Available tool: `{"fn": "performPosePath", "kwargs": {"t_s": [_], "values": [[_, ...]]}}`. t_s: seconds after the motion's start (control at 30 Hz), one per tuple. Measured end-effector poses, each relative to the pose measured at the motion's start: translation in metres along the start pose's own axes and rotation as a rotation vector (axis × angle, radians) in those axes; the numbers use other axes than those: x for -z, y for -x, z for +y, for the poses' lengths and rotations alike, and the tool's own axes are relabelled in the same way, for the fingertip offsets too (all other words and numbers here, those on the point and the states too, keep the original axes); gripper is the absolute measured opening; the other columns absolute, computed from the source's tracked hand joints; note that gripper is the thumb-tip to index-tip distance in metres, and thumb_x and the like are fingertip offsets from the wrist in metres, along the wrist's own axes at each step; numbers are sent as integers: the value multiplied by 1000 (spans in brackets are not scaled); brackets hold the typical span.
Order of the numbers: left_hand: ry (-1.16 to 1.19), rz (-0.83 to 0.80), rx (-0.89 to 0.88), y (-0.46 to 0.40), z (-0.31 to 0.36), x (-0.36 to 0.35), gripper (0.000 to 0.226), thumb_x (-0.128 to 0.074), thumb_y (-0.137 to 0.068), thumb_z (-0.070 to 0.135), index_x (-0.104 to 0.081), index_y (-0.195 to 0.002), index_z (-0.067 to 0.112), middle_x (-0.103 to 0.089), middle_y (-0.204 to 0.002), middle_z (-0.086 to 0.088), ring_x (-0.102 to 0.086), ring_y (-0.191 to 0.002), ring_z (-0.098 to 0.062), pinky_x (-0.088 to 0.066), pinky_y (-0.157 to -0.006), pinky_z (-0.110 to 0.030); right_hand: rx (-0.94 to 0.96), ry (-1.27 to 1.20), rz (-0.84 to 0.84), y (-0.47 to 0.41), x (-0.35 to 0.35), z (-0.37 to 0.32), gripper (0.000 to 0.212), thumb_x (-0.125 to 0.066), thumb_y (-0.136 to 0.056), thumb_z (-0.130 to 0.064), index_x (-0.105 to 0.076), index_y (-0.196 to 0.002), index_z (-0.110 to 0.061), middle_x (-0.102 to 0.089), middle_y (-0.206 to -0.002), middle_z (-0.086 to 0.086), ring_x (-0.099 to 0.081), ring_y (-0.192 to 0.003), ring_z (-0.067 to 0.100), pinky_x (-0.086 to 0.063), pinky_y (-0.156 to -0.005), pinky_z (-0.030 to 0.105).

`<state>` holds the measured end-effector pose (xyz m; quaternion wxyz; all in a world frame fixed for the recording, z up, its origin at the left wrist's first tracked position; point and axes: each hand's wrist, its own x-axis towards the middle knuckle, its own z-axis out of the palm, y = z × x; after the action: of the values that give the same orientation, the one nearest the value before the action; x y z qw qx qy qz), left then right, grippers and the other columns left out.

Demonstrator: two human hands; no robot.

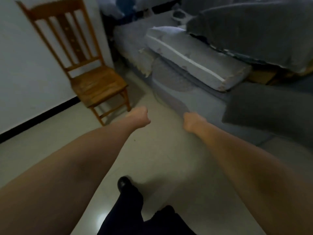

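Note:
Both my bare arms reach forward over the tiled floor. My right hand (192, 122) is curled, and its fingers grip the near corner of a light grey sheet (171, 92) that hangs down from the bed. The sheet stretches from the mattress (191, 56) to that hand and on along the floor to the right. My left hand (141, 117) is a fist a short way left of the sheet, with nothing visible in it. The frame is blurred.
A wooden chair (94, 82) stands against the white wall at the left. A dark grey blanket (254, 34) lies heaped on the bed, and part of it (267, 109) hangs down at the right. My dark trouser leg and shoe (125, 185) are below on the pale floor.

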<state>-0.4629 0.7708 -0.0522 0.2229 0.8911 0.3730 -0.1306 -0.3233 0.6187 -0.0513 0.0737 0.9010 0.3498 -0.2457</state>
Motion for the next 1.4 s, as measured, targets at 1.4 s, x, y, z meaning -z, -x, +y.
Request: {"fn": "performPosePath", "kwargs": {"t_s": [1.4], "values": [[665,599,1192,41,-653,246,37,-59,-90,21,-53,-122,4,-56,-125,-16,-55,-112,-30,-44,-86,-31,1332,632,-60,-141,68,-892,51,-51,-94,-23,-37,-141,-10,-44,-138,15,-50,-122,32,-44,-97,39]]}}
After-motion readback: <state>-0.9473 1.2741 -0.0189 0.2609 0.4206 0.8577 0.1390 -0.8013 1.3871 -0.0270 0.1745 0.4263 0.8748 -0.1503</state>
